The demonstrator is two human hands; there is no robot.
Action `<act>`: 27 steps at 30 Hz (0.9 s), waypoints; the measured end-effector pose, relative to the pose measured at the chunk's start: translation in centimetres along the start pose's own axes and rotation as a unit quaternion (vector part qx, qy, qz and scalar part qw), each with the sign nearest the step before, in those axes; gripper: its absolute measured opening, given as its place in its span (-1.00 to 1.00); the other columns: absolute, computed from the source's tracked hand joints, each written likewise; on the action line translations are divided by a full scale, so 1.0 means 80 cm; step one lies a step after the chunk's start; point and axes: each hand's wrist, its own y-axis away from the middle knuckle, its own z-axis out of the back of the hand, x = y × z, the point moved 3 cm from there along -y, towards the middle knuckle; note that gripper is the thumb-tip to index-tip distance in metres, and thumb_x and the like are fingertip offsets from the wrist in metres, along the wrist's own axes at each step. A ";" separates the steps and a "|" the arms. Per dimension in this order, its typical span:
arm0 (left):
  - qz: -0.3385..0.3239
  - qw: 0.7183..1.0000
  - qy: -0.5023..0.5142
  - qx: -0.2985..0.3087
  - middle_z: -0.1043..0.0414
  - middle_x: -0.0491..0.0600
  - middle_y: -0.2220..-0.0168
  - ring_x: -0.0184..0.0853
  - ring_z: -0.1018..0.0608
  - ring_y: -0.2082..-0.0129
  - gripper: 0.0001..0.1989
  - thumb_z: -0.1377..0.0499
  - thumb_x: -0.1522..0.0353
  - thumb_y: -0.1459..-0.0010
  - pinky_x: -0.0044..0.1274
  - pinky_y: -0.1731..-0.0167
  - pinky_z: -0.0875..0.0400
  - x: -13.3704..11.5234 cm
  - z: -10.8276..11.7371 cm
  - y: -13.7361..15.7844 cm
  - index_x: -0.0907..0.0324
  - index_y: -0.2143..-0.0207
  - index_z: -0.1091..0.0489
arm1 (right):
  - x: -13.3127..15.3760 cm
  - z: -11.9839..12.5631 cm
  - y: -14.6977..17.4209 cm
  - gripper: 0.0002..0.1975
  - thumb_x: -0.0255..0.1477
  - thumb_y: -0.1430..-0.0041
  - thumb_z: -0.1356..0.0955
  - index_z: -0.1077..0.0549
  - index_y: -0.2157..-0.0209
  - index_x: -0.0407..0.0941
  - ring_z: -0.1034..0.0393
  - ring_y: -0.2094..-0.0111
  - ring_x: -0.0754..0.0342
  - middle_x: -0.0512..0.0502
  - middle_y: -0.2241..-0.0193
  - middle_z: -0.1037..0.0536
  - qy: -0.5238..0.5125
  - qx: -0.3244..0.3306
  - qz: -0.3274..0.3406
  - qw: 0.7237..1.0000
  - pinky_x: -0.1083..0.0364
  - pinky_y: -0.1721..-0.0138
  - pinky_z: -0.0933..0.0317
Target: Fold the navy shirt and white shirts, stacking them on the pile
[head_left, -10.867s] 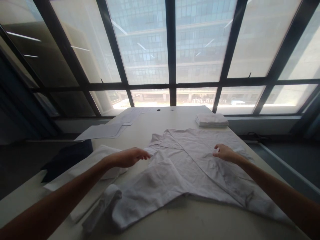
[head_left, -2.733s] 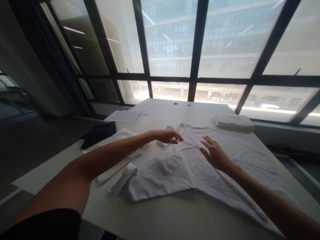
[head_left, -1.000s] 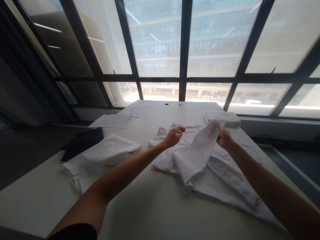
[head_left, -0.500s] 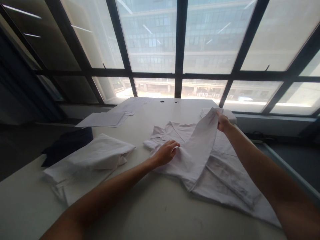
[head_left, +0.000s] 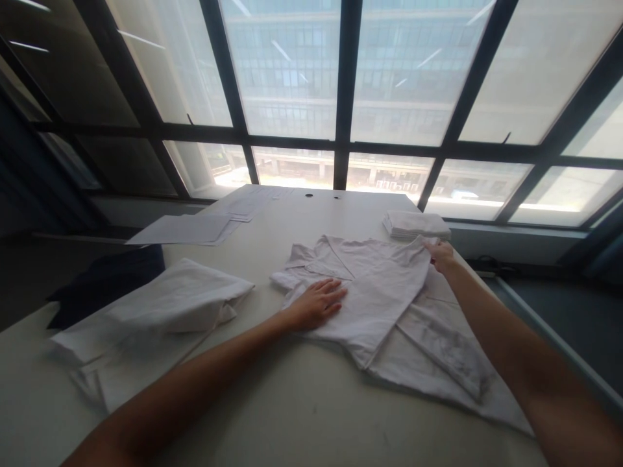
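A white garment [head_left: 384, 292], which looks like a shirt or coat, lies partly folded on the white table [head_left: 292, 408]. Its near right part spreads out in a creased layer, and a folded-over panel lies on top. My left hand [head_left: 318, 303] rests flat on the panel with the fingers stretched out. At the garment's far right corner, my right hand [head_left: 440, 255] pinches the edge of the cloth between thumb and fingers. Just beyond that hand sits a neatly folded white cloth stack [head_left: 417, 224].
Left of my left forearm lies another loosely folded white garment [head_left: 170, 301], with a dark navy cloth [head_left: 109, 282] behind it. Sheets of paper [head_left: 182, 229] lie at the table's far left. Tall windows [head_left: 292, 78] with dark frames stand behind the table.
My right hand has lowered the lifted panel, which now lies flatter over the garment. My left hand has flattened onto the cloth. The view has shifted slightly.
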 end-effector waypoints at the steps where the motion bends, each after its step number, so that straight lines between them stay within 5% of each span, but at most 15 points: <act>1: -0.001 1.000 -0.001 0.001 -0.15 0.15 -0.38 -0.01 -0.19 -0.38 -0.53 0.00 0.18 -0.44 -0.14 -0.32 -0.11 0.001 -0.001 0.000 0.08 -0.32 -0.28 | -0.008 0.006 -0.001 -0.81 -0.55 0.02 -0.50 -0.47 0.32 -0.22 -0.33 0.63 0.16 0.06 0.60 -0.46 0.017 -0.013 -0.013 1.000 0.16 0.57 -0.33; 5: 0.009 1.000 0.000 0.002 -0.16 0.12 -0.38 -0.02 -0.19 -0.38 -0.53 -0.01 0.19 -0.43 -0.16 -0.32 -0.13 -0.001 0.002 0.000 0.06 -0.31 -0.29 | -0.024 0.028 -0.001 -0.65 -0.60 0.17 -0.53 -0.51 0.26 -0.22 -0.37 0.59 0.12 0.04 0.57 -0.49 0.065 -0.045 -0.048 0.996 0.15 0.56 -0.34; 10: 0.016 1.000 -0.005 0.011 -0.14 0.11 -0.39 -0.01 -0.19 -0.38 -0.53 0.00 0.17 -0.44 -0.14 -0.32 -0.13 -0.003 0.006 0.000 0.06 -0.32 -0.28 | -0.015 0.043 -0.006 -0.47 -0.60 0.12 -0.49 -0.49 0.02 -0.29 -0.49 0.40 0.01 -0.13 0.41 -0.59 0.217 -0.012 0.017 0.976 0.05 0.32 -0.41; 13: 0.012 1.000 -0.017 0.012 -0.14 0.11 -0.39 -0.01 -0.20 -0.38 -0.52 0.01 0.16 -0.44 -0.13 -0.31 -0.15 -0.001 0.004 -0.001 0.06 -0.32 -0.28 | -0.008 0.049 -0.006 -0.50 -0.59 0.05 -0.45 -0.49 0.00 -0.34 -0.48 0.11 -0.18 -0.37 0.20 -0.59 0.286 -0.045 0.048 0.956 -0.08 0.02 -0.33; 16: 0.009 1.000 -0.027 0.011 -0.15 0.11 -0.38 0.00 -0.21 -0.37 -0.51 0.01 0.15 -0.43 -0.13 -0.30 -0.17 0.003 0.000 -0.002 0.08 -0.33 -0.28 | -0.002 0.039 0.008 -0.51 -0.56 -0.12 -0.34 -0.43 -0.11 -0.36 -0.24 -0.20 -0.30 -0.53 -0.09 -0.44 0.368 -0.057 0.095 0.923 -0.16 -0.22 -0.09; 21: -0.001 0.999 -0.034 0.005 -0.14 0.08 -0.39 -0.02 -0.21 -0.37 -0.50 0.04 0.14 -0.44 -0.15 -0.30 -0.17 0.007 -0.003 -0.002 0.05 -0.33 -0.27 | -0.019 -0.015 0.057 -0.54 -0.37 -0.38 -0.18 -0.40 -0.19 -0.25 -0.09 -0.33 -0.10 -0.36 -0.27 -0.34 0.521 0.112 0.202 0.822 -0.02 -0.33 0.08; 27: -0.005 0.999 -0.042 0.015 -0.11 0.07 -0.40 -0.05 -0.17 -0.39 -0.49 0.08 0.12 -0.45 -0.17 -0.32 -0.13 0.009 -0.003 0.000 0.05 -0.35 -0.24 | -0.042 -0.021 0.056 -0.39 -0.14 -0.42 -0.13 -0.15 -0.38 -0.12 0.14 -0.43 -0.15 -0.26 -0.43 -0.03 0.572 0.203 0.167 0.777 -0.28 -0.35 0.24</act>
